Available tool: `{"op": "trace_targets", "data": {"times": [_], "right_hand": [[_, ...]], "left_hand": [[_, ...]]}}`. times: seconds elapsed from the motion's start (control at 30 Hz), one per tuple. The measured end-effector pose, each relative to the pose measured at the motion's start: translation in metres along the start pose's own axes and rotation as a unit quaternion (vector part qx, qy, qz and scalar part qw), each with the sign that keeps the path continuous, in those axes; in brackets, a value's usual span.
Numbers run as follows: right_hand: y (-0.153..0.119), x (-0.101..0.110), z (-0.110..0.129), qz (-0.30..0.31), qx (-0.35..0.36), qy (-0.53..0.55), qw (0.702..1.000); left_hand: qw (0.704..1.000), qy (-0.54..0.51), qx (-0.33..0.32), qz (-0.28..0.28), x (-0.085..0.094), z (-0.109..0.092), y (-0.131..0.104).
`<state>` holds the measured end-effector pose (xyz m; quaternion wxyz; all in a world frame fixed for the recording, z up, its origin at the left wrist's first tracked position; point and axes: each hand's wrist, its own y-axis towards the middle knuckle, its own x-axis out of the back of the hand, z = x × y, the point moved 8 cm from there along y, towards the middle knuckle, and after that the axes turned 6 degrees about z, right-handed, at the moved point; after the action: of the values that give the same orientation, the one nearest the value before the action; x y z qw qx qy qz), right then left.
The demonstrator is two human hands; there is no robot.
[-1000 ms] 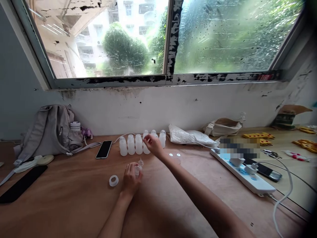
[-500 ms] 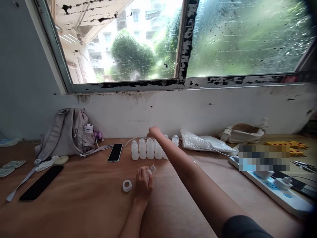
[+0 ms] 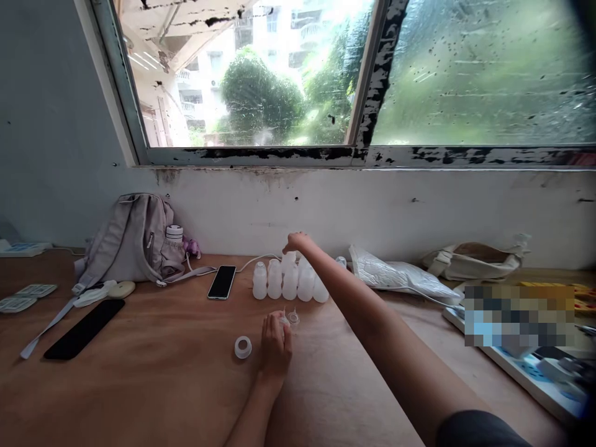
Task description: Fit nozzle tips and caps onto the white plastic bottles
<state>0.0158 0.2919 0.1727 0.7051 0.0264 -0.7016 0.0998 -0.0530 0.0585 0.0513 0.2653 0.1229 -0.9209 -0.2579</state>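
My left hand (image 3: pixel 275 344) is low over the table, its fingers curled around a small clear plastic piece (image 3: pixel 283 320) that is mostly hidden. Just beyond it lies a clear ring-shaped piece with a thin pointed tip (image 3: pixel 293 318). To its left is a white plastic ring (image 3: pixel 243 347). My right hand (image 3: pixel 297 241) reaches across to the back, fingers closed on the top of a translucent white bottle (image 3: pixel 289 257) behind the front row. Several similar bottles (image 3: pixel 274 282) stand upright in that row; my right forearm covers some of them.
A phone (image 3: pixel 222 282) and grey backpack (image 3: pixel 133 242) lie to the left, with a black flat object (image 3: pixel 84 329) nearer. At right are a silvery pouch (image 3: pixel 400 276), a beige bag (image 3: pixel 475 264) and a power strip (image 3: pixel 516 366) with plugs. A wall and window (image 3: pixel 251 93) rise behind.
The view has shifted, moving most things slightly right. A bottle top now shows under my right hand, raised above the front row. My left hand keeps its grip on the clear piece.
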Motion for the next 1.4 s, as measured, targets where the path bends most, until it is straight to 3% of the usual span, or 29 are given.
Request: {"op": "trace_targets", "data": {"times": [0.2,0.33,0.37,0.43,0.53,0.67,0.8,1.0,1.13,1.3,1.4], "right_hand": [[-0.041,0.073,-0.024,-0.114,0.010,0.050,0.992],[-0.104,0.087,-0.041,-0.234,0.035,0.076,0.969],[-0.126,0.087,-0.043,-0.295,0.072,0.111,0.946],[-0.164,0.069,-0.051,-0.353,0.138,0.179,0.908],[-0.202,0.013,-0.066,-0.342,0.181,0.261,0.885],[-0.225,-0.071,-0.080,-0.280,0.184,0.337,0.880],[-0.235,-0.118,-0.087,-0.257,0.162,0.377,0.875],[-0.237,-0.148,-0.072,-0.195,0.193,0.427,0.861],[-0.235,-0.164,-0.074,-0.179,0.156,0.422,0.875],[-0.239,-0.155,-0.072,-0.203,0.189,0.308,0.910],[-0.243,-0.149,-0.070,-0.217,0.204,0.256,0.920]], "left_hand": [[0.999,-0.035,0.005,0.015,-0.006,0.001,-0.001],[0.993,-0.108,0.049,0.014,-0.012,0.006,-0.003],[0.989,-0.134,0.069,0.012,-0.014,0.009,-0.004],[0.979,-0.172,0.106,0.008,-0.018,0.014,-0.005],[0.967,-0.210,0.146,0.011,-0.025,0.020,-0.008],[0.943,-0.272,0.193,0.012,-0.029,0.028,-0.012],[0.910,-0.343,0.231,0.004,-0.030,0.035,-0.016],[0.848,-0.455,0.269,0.035,-0.039,0.033,-0.019],[0.820,-0.495,0.280,0.062,-0.044,0.024,-0.021],[0.785,-0.543,0.284,0.090,-0.053,0.013,-0.026],[0.788,-0.539,0.282,0.096,-0.055,0.010,-0.028]]}}
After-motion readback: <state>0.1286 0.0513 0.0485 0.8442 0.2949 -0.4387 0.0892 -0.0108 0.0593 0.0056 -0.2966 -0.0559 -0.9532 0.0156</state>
